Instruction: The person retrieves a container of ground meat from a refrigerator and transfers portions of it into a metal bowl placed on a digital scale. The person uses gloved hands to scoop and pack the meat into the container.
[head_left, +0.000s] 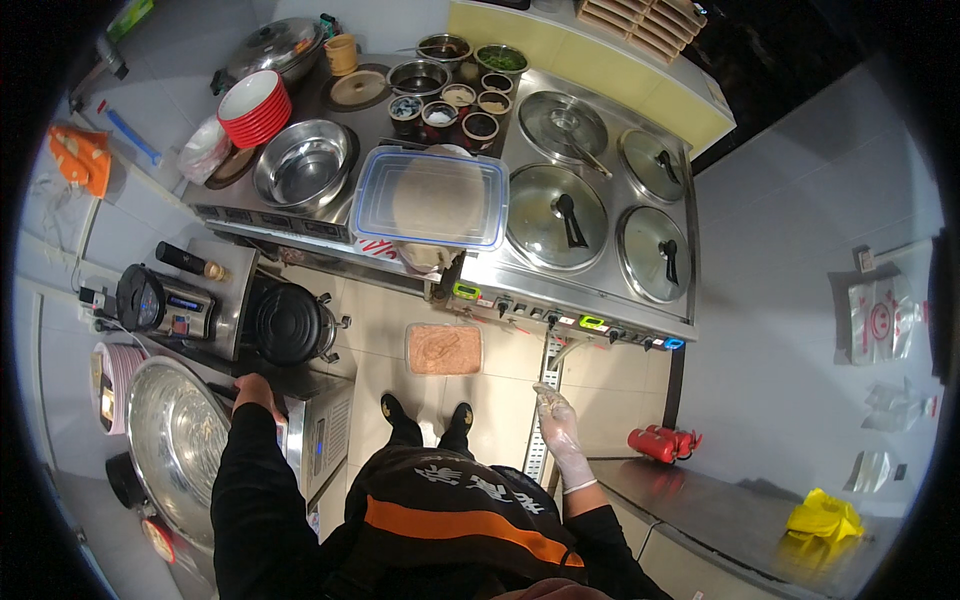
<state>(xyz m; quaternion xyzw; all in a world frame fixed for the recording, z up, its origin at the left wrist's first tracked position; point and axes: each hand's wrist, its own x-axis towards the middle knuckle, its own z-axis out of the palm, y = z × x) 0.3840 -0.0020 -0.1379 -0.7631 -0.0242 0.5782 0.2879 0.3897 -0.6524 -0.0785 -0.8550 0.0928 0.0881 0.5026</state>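
My left hand (256, 393), bare, reaches to the counter on the left, beside the rim of a large steel basin (171, 442) with a smeared inside. Its fingertips are hidden, so I cannot tell whether it grips the rim. On my right hand (559, 431) is a clear disposable glove with pale residue over the fingers. It hangs above the floor, fingers together, with no object visible in it. A clear rectangular tub of pinkish ground paste (445, 349) appears below the stoves, just ahead of my shoes. A blue-rimmed clear plastic lid or box (430, 196) covers something round and beige.
Lidded pots (556, 217) sit in the steel cooker on the right. Left of them are seasoning bowls (439, 114), a steel bowl (306, 165) and stacked red bowls (255, 109). Fire extinguishers (664, 444) and a yellow bag (825, 516) are at the right.
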